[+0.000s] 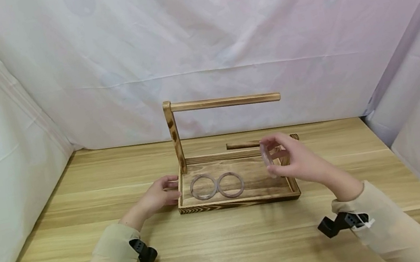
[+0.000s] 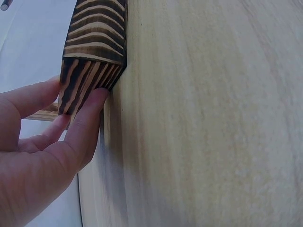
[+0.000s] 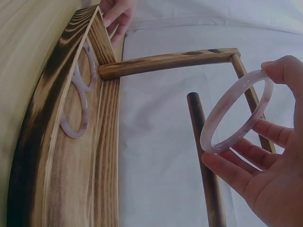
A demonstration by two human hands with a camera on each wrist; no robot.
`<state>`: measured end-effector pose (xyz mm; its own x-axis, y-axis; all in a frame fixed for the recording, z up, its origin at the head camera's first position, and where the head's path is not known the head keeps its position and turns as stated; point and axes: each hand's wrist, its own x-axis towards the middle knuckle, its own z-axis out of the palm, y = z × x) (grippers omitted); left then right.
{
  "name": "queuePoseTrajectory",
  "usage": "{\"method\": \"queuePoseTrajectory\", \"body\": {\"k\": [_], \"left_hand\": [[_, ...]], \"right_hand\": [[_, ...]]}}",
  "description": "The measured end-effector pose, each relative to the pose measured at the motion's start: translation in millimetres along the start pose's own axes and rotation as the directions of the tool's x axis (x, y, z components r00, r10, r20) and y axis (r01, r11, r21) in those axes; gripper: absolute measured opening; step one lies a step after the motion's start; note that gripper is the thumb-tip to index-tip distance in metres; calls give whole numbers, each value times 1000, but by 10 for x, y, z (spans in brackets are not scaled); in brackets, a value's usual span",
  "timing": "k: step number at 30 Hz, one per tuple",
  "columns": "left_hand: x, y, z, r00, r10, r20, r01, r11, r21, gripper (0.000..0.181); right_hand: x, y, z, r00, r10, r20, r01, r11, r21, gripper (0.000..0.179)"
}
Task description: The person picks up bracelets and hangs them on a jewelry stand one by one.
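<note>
My right hand (image 1: 292,158) holds a pale lavender bangle (image 3: 221,108) between thumb and fingertips, tilted on edge above the right end of a wooden tray (image 1: 244,203). Two similar bangles lie flat in the tray's left half: a left bangle (image 1: 201,176) and a right bangle (image 1: 229,174), side by side. My left hand (image 1: 158,196) touches the tray's left end with its fingertips, its fingers fairly straight in the left wrist view. From the tray's back left corner rises a post (image 1: 175,139) bearing a long horizontal bar (image 1: 226,101); nothing hangs on it.
A lower, darker bar (image 1: 242,145) runs along the tray's back right, its support partly hidden by my right hand. The tray stands on a wood-grain table (image 1: 222,250). White cloth (image 1: 199,44) hangs behind and on both sides.
</note>
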<state>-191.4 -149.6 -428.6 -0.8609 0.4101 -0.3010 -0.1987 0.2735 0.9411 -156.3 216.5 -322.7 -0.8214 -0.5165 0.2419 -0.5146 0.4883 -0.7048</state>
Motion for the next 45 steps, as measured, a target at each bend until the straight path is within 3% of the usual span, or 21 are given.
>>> {"method": "queuePoseTrajectory", "body": {"k": [5,10,19,31,45], "left_hand": [[9,-6,4,1000,-3,2,3,1000,-1,56],[17,-8,0,1000,-6,-8,6,1000,-4,56],[9,-12,-5,1000,-1,-6,1,1000,0,56],[-1,-10,3,1000,-1,-6,1,1000,5,56],[0,-4,17,1000,-6,-9,6,1000,-2,56]], "right_hand": [[34,6,-33,998,-54,-37,54,998,12,49],[61,-12,-56,996,-54,-72,55,999,2,46],[88,-35,-102,994,-53,-100,60,996,69,47],[120,-59,-239,982,104,-156,-82,987,138,46],[113,-13,-331,967,142,-209,-114,983,140,45]]}}
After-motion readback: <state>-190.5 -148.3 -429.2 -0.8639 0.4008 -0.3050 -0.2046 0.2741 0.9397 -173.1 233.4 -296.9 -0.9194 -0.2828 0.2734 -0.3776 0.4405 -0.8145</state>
